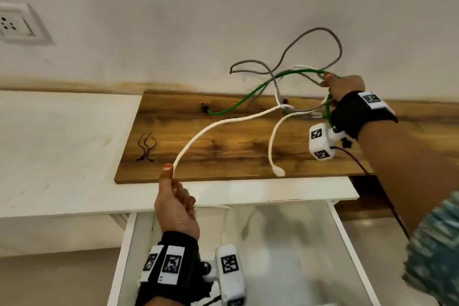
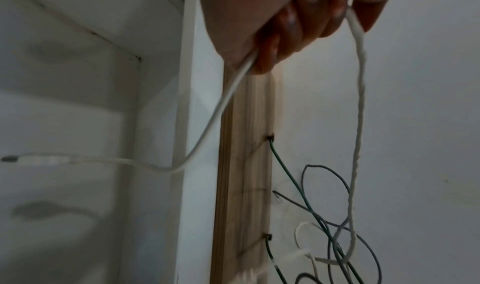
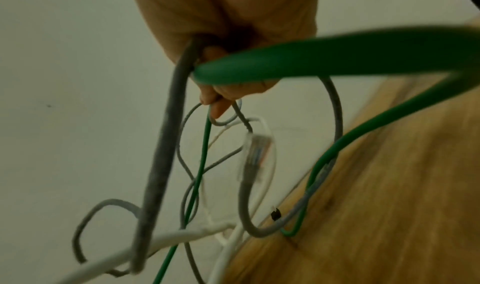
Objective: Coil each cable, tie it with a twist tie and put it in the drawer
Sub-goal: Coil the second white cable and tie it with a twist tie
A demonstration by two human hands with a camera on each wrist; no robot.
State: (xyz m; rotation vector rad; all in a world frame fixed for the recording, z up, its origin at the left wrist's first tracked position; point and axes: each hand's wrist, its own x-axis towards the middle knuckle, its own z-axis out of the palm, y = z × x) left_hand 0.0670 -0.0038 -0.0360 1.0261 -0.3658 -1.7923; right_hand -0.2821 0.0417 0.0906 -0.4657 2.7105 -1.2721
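My left hand (image 1: 173, 189) grips a white cable (image 1: 223, 122) above the front edge of the wooden board (image 1: 223, 154). The cable's short plug end (image 2: 39, 159) hangs from my fist (image 2: 298, 28) over the open white drawer (image 1: 346, 243). My right hand (image 1: 340, 87) holds a lifted tangle at the back right, with fingers curled round a green cable (image 1: 238, 104) and a grey cable (image 1: 298, 42). The white cable runs into that tangle. A clear network plug (image 3: 255, 155) dangles below the right hand (image 3: 221, 95). Black twist ties (image 1: 146, 148) lie on the board's left end.
Another white plug end (image 1: 278, 171) rests near the board's front edge. The board lies on a white tabletop (image 1: 62, 144) against the wall. A wall socket (image 1: 15, 25) is at the far left. Two small black clips (image 1: 203, 107) sit on the board's back edge.
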